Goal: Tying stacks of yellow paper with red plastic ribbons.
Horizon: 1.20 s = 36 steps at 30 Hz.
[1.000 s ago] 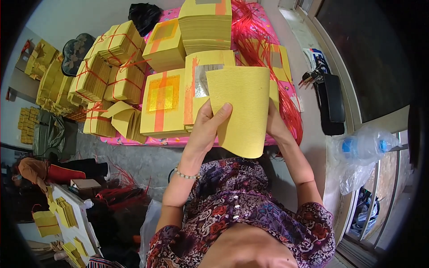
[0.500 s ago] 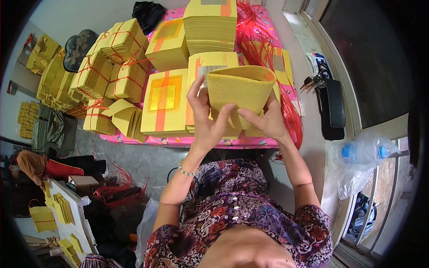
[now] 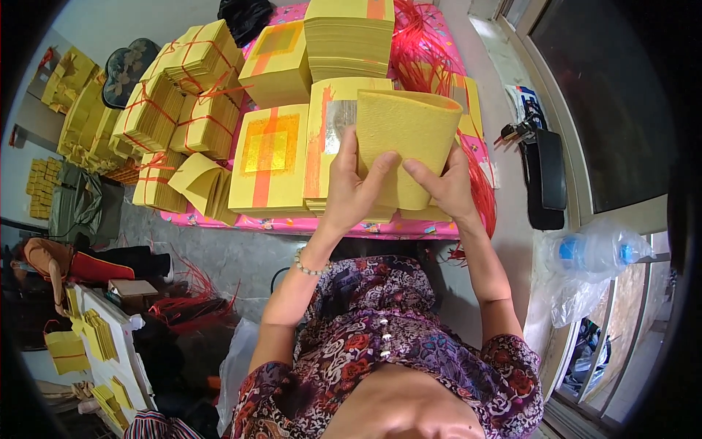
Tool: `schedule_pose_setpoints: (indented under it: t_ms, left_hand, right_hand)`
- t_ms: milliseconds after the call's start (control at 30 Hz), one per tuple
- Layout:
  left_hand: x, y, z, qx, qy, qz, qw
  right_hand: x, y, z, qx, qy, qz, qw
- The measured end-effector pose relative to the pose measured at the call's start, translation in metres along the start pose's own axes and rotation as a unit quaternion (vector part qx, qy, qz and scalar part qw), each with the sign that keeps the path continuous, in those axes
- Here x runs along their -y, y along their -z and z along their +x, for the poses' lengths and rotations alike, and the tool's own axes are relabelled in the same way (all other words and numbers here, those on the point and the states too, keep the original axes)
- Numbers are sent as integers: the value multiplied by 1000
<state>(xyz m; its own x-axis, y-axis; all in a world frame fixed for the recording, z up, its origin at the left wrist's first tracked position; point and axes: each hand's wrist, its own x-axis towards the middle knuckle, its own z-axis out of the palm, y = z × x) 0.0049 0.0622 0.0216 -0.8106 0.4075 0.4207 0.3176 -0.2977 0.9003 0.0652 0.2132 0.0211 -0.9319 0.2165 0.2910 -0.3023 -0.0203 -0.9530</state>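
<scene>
Head view only. Left hand [image 3: 353, 192] and right hand [image 3: 446, 184] both grip a folded wad of yellow paper sheets [image 3: 406, 139], held up just above the near edge of the pink table [image 3: 307, 223]. Wad is bent over into a U, the fold edge at top, loose ends down between the hands. Left hand: fingers closed round the wad's left side, thumb pressed flat across its front, index finger sticking up along the left edge. Right hand: fingers wrapped behind the right side, thumb on the front, pointing toward the left thumb; thumbs near each other, not touching. Beaded bracelet [image 3: 307, 265] on the left wrist.

Under and behind the wad: flat stack of yellow sheets with a silver foil square and orange stripe [image 3: 329, 139], partly hidden by the hands. Just left of it, another stack with gold foil square and orange stripe [image 3: 269, 157]. Farther back, tall plain yellow stack [image 3: 349, 36]. Left side of the table: bundles of yellow paper tied with red string [image 3: 186, 95]. Loose red strings [image 3: 420, 47] at the table's far right. Clear plastic water bottle [image 3: 596, 249] off to the right by the window, well apart from the hands.
</scene>
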Motion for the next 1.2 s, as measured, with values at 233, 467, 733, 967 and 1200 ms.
schedule_pose_setpoints:
  t_ms: [233, 467, 733, 967, 1200]
  left_hand:
    - [2, -12, -3, 23, 11, -23, 999]
    - [1, -11, -5, 40, 17, -13, 999]
    - [-3, -3, 36, 34, 95, -162, 982]
    - [6, -8, 45, 62, 138, -207, 967]
    - [15, -10, 45, 73, 97, -170, 978]
  right_hand:
    - [6, 8, -6, -17, 8, -9, 1000]
    - [9, 10, -9, -26, -17, 2, 1000]
    - [11, 11, -9, -20, -132, 106, 985]
    - [3, 13, -9, -29, -168, 144, 975]
    - [-1, 15, -11, -31, -166, 154, 974]
